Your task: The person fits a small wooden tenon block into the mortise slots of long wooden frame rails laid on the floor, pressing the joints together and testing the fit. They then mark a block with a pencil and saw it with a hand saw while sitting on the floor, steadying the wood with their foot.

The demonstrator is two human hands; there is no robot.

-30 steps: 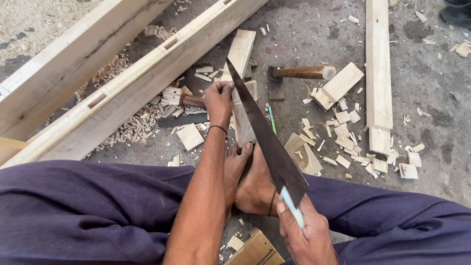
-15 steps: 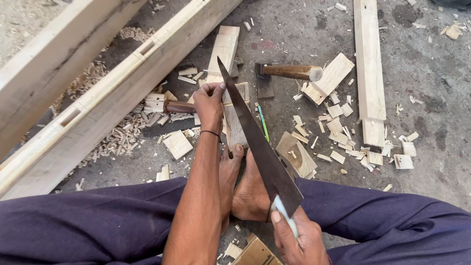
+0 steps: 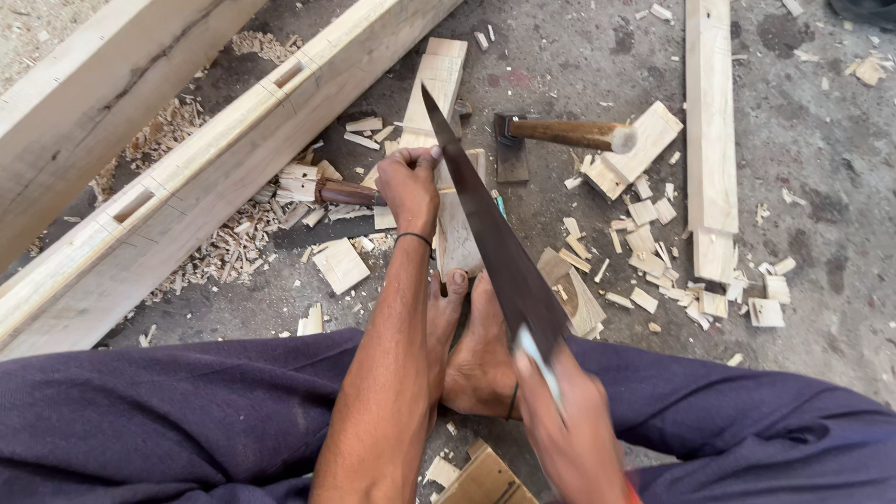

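My left hand (image 3: pixel 411 189) presses on the top of a pale wooden board (image 3: pixel 436 84) that lies on the floor and runs under my bare feet (image 3: pixel 471 341). My right hand (image 3: pixel 571 429) grips the handle of a hand saw (image 3: pixel 485 233). The saw's dark blade slants up from that hand, crosses the board just right of my left hand, and ends in a point near the board's far part. Both feet pin the board's near end. Dark blue trousers cover my legs on both sides.
A hammer (image 3: pixel 560 135) with a wooden handle lies right of the board. A chisel (image 3: pixel 343 193) lies left of my left hand. Long mortised beams (image 3: pixel 215 168) run diagonally at left. A plank (image 3: pixel 711 131) lies at right. Several offcuts and shavings litter the concrete floor.
The saw has been drawn back toward me along the board, and my right hand sits lower in view. My left hand keeps its grip on the board.
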